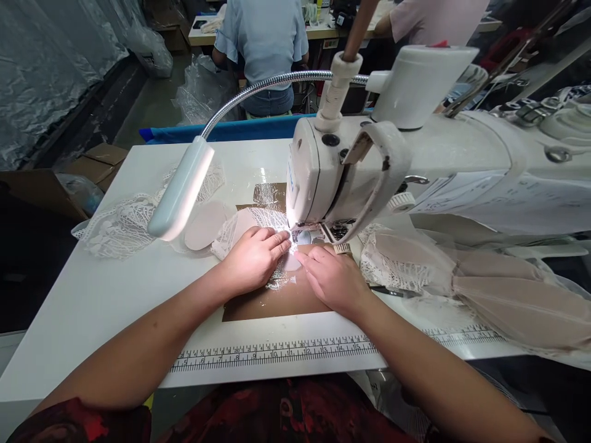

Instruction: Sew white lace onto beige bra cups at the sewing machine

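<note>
Lace piece is held down under the left hand, fingers flat and close together; its near part is covered by that hand. A pale patch of cloth is touched by the fingertips of the right hand; whether anything is pinched in either hand cannot be told. At the fingertips the cloth is washed out by glare, and the needle cannot be made out below the sewing machine. Brown sheet is partly covered by both hands. Left of the grip, an oval pad is seen, then a lace heap, partly hidden by the lamp. Right of the grip, a dark tool is too obscured to be identified; farther right, a sheer beige piece is cut off by the frame. Nearer than the grip, a printed ruler is interrupted by the right forearm. Well beyond, a person in blue is cut off at the top edge
</note>
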`<state>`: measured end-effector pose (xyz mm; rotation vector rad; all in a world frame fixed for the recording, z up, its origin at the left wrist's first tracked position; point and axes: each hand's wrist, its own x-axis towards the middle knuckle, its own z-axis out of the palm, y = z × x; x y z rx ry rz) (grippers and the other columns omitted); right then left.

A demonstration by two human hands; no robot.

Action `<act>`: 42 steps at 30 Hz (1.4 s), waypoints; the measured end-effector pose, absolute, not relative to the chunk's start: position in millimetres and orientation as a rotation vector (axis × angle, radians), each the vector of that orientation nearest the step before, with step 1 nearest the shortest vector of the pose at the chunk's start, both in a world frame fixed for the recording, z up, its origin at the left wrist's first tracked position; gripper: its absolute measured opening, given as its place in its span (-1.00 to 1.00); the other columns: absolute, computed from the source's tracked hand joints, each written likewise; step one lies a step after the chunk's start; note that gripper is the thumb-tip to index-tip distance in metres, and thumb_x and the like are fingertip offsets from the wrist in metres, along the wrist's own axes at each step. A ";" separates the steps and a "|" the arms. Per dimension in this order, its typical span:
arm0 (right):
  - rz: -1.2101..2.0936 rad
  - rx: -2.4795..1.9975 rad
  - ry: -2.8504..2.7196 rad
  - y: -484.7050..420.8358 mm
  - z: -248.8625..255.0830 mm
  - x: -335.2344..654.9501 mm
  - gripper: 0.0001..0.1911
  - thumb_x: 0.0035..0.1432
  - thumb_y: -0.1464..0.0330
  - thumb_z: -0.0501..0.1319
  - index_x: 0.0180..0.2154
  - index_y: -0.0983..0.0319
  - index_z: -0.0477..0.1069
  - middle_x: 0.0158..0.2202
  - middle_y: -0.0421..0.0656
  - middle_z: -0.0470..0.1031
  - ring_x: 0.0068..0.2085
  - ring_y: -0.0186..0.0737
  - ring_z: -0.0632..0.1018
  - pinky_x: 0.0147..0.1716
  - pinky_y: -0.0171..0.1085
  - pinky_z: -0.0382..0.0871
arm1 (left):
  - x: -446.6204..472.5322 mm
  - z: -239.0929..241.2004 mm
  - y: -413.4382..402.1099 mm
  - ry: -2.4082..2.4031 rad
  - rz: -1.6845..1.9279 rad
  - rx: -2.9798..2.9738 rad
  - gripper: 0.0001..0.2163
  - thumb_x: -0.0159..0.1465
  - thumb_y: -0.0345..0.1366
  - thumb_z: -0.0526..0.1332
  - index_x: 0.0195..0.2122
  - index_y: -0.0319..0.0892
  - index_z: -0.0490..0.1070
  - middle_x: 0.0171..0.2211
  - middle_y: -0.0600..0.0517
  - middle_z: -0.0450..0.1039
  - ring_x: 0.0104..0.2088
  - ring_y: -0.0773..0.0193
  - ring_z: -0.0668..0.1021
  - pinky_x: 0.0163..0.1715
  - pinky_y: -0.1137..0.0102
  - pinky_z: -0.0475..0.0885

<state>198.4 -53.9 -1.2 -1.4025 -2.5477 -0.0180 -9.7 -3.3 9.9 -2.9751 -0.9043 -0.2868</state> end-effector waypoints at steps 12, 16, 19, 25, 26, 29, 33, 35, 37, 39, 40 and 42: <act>0.033 -1.519 -2.512 -50.6 -0.4 193.9 -0.57 0.19 0.48 0.03 0.07 0.19 0.40 -0.29 -0.11 0.49 -0.30 -0.18 0.41 -0.43 -0.25 0.11 | -15.4 1.7 11.1 -1.069 -0.431 -2.922 -0.66 0.29 -0.37 0.04 0.07 -0.28 0.38 -0.03 -0.20 0.45 -0.03 0.00 0.41 -0.03 0.08 0.33; 0.022 -1.452 -2.538 -52.9 1.2 197.7 -0.57 0.22 0.46 0.02 0.11 0.23 0.36 -0.32 -0.09 0.49 -0.30 -0.15 0.42 -0.38 -0.23 0.16 | -16.4 3.0 10.4 -1.159 -0.435 -2.926 -0.65 0.32 -0.27 0.03 0.06 -0.27 0.38 -0.03 -0.22 0.43 0.00 -0.01 0.40 0.03 0.04 0.29; 0.086 -1.397 -2.556 -62.9 15.5 207.0 -0.64 0.25 0.42 0.01 0.03 0.24 0.39 -0.30 -0.09 0.50 -0.30 -0.17 0.45 -0.37 -0.25 0.20 | -17.4 4.3 8.3 -1.251 -0.458 -2.908 -0.62 0.32 -0.18 0.05 0.07 -0.27 0.38 0.00 -0.23 0.40 0.05 -0.03 0.37 0.05 0.03 0.28; 0.108 -1.765 -2.695 -111.4 47.2 254.3 -0.73 0.24 0.39 0.04 -0.45 0.19 0.42 -0.52 -0.16 0.44 -0.55 -0.27 0.43 -0.61 -0.31 0.06 | -20.7 3.6 2.9 -1.360 -0.516 -2.862 -0.57 0.30 -0.11 0.08 0.10 -0.25 0.34 0.12 -0.22 0.32 0.10 -0.03 0.36 0.08 0.04 0.26; 0.025 -1.790 -2.683 -118.6 45.6 264.1 -0.77 0.21 0.42 0.06 -0.41 0.20 0.45 -0.47 -0.12 0.48 -0.51 -0.23 0.48 -0.59 -0.31 0.13 | -21.7 2.8 3.1 -1.371 -0.528 -2.849 -0.57 0.30 -0.11 0.08 0.10 -0.26 0.35 0.12 -0.22 0.32 0.10 -0.04 0.36 0.08 0.05 0.27; -0.312 -1.797 -2.609 -128.2 30.1 289.8 -0.73 0.13 0.49 0.11 -0.16 0.26 0.49 -0.17 0.05 0.54 -0.21 -0.02 0.55 -0.34 -0.19 0.39 | -27.3 1.8 6.8 -1.419 -0.574 -2.805 -0.62 0.30 -0.19 0.08 0.05 -0.31 0.40 0.09 -0.24 0.36 0.08 -0.03 0.39 0.07 0.05 0.29; -0.423 -1.761 -2.627 -116.6 11.3 308.6 -0.56 0.07 0.61 0.07 -0.01 0.31 0.45 -0.04 0.06 0.51 -0.09 0.01 0.53 -0.23 -0.14 0.45 | -36.0 10.5 3.6 -1.413 -0.605 -2.895 -0.73 0.28 -0.37 0.08 -0.07 -0.28 0.48 -0.01 -0.16 0.47 0.00 0.08 0.47 0.03 0.13 0.37; -0.371 -1.710 -2.685 -108.5 9.5 311.5 -0.54 0.05 0.63 0.07 0.00 0.32 0.45 -0.05 0.06 0.52 -0.10 -0.02 0.54 -0.19 -0.15 0.45 | -35.5 19.4 -10.3 -1.243 -0.577 -3.114 -0.76 0.29 -0.39 0.08 -0.11 -0.22 0.50 -0.05 -0.10 0.50 -0.01 0.15 0.49 0.02 0.21 0.40; -0.330 -1.671 -2.730 -102.4 10.6 311.8 -0.53 0.05 0.63 0.07 0.00 0.33 0.45 -0.04 0.06 0.52 -0.11 -0.02 0.54 -0.17 -0.15 0.44 | -31.3 29.2 -31.3 -0.958 -0.496 -3.378 -0.77 0.31 -0.38 0.09 -0.12 -0.16 0.51 -0.04 -0.06 0.50 0.04 0.19 0.46 0.07 0.24 0.38; -0.305 -1.648 -2.745 -98.5 11.5 311.0 -0.52 0.05 0.63 0.07 0.02 0.33 0.43 -0.05 0.06 0.51 -0.13 -0.03 0.55 -0.20 -0.15 0.44 | -26.4 37.7 -52.8 -0.766 -0.394 -3.527 -0.78 0.31 -0.34 0.12 -0.11 -0.12 0.52 0.02 -0.06 0.46 0.13 0.16 0.40 0.13 0.21 0.33; -0.291 -1.636 -2.743 -97.3 11.5 310.5 -0.52 0.06 0.63 0.06 0.02 0.34 0.42 -0.06 0.07 0.51 -0.14 -0.03 0.55 -0.22 -0.16 0.43 | -25.1 40.9 -61.2 -0.751 -0.367 -3.556 -0.78 0.29 -0.31 0.15 -0.09 -0.12 0.51 0.06 -0.06 0.43 0.16 0.13 0.36 0.14 0.19 0.31; -0.262 -1.594 -2.727 -96.1 10.9 309.5 -0.56 0.08 0.63 0.06 0.00 0.35 0.43 -0.10 0.06 0.53 -0.16 -0.04 0.55 -0.24 -0.17 0.42 | -25.6 44.8 -69.7 -0.846 -0.431 -3.558 -0.73 0.26 -0.24 0.21 -0.04 -0.14 0.48 0.10 -0.10 0.38 0.18 0.10 0.34 0.15 0.16 0.31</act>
